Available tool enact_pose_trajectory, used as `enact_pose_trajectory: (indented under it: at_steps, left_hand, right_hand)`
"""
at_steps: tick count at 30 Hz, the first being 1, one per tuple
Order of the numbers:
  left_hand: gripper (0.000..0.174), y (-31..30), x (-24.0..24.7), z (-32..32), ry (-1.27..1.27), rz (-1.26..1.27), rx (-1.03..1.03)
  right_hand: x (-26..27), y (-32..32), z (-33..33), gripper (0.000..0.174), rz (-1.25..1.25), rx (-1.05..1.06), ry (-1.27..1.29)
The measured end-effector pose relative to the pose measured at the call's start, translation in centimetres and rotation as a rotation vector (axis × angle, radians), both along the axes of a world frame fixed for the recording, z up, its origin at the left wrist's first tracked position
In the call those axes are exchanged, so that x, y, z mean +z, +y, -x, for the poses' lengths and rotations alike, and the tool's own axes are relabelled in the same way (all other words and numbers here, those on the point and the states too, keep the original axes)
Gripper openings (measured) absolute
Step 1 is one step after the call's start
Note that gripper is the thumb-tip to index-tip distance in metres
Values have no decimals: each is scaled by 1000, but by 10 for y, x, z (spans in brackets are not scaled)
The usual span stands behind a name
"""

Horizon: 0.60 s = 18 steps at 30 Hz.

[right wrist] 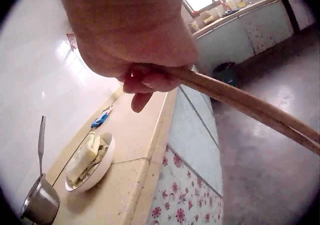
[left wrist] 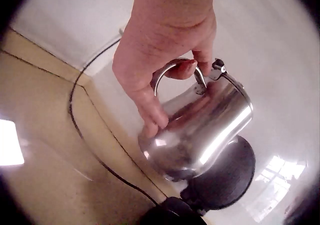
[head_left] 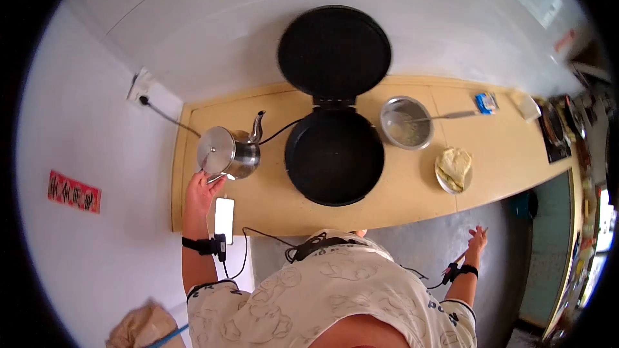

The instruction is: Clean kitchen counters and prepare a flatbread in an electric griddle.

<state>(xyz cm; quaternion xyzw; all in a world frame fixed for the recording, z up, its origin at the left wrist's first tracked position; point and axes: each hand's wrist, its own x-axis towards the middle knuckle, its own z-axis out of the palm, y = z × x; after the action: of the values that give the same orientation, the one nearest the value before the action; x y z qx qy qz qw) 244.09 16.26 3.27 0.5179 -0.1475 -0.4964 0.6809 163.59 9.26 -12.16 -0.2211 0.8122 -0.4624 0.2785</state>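
Note:
My left hand [head_left: 202, 193] grips the handle of a shiny steel kettle [head_left: 244, 160] at the left end of the counter. In the left wrist view the fingers curl through the kettle's ring-shaped handle [left wrist: 165, 74], below the hinged lid. The kettle's curved spout [head_left: 258, 127] points toward the black electric griddle [head_left: 334, 161], whose round lid [head_left: 334, 51] stands raised. Out past the counter's front edge, my right hand [head_left: 478, 240] holds a pair of wooden chopsticks [right wrist: 240, 99], seen running off to the right in the right wrist view.
Right of the griddle stands a steel bowl [head_left: 422, 130] with a long-handled utensil [head_left: 451, 115] in it. A white dish [head_left: 447, 185] holds folded pale flatbread [head_left: 455, 165]. A phone [head_left: 224, 219] lies at the front left edge. Cables and a blue packet [head_left: 486, 103] are also around.

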Motion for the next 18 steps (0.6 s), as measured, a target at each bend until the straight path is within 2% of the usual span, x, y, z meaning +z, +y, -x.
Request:
enact_pose_trajectory:
  at_steps: [5,8,18]
  left_hand:
    - [32,46,-6,-34,-15,-5,167]
    - [31,68,-34,-63,-21,-32,285]
    - [26,119,-120,-121,41,-104,505]
  right_hand:
    - [-13,-23,-8,34,45,58,7]
    - [-25,-36,-6,33,-5,73,31]
    - [-13,-38,-42,28,42,90,-3]
